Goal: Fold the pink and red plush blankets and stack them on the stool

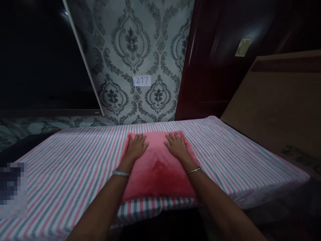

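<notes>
A pink-red cloth [160, 167], plush-looking like a towel, lies spread near the front edge of the striped tablecloth [82, 164]. My left hand [136, 146] rests flat on its far left corner, fingers spread. On the far right corner lies my right hand [176, 146], palm down with the fingers apart. Both hands press on the cloth and grip nothing. The lower middle of the cloth looks darker red than its upper part. Each wrist wears a bangle.
Patterned wallpaper with a paper label [142, 80] reading 277 stands behind the table. A dark screen [45, 60] is at the left. A dark red door panel [208, 63] and a large cardboard box [278, 100] are at the right. A pixelated patch covers the lower left.
</notes>
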